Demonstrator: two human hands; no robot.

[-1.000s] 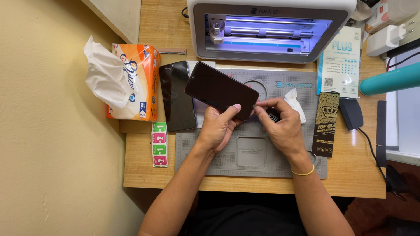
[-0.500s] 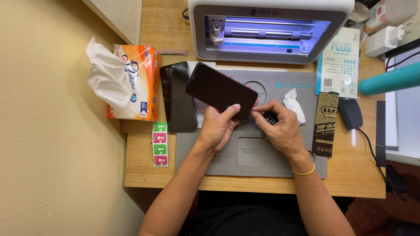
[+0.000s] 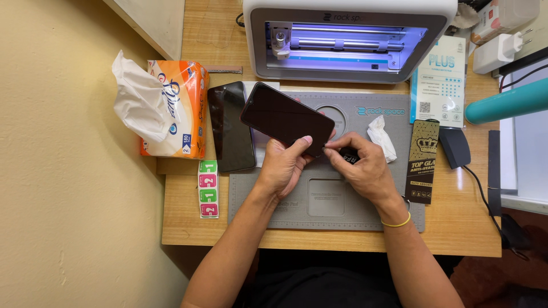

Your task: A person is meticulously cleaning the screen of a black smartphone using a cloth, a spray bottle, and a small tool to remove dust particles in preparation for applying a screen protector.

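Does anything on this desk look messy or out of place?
Little stands out. A crumpled white tissue lies loose on the grey mat, right of the hands. The phone held in the left hand sits at a slant. Nothing looks spilled or broken.

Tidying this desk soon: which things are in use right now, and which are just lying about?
In use: left hand holding black smartphone; right hand pinching small black tab at its corner; grey work mat.

Lying about: orange tissue pack, second dark phone, crumpled white wipe, numbered stickers.
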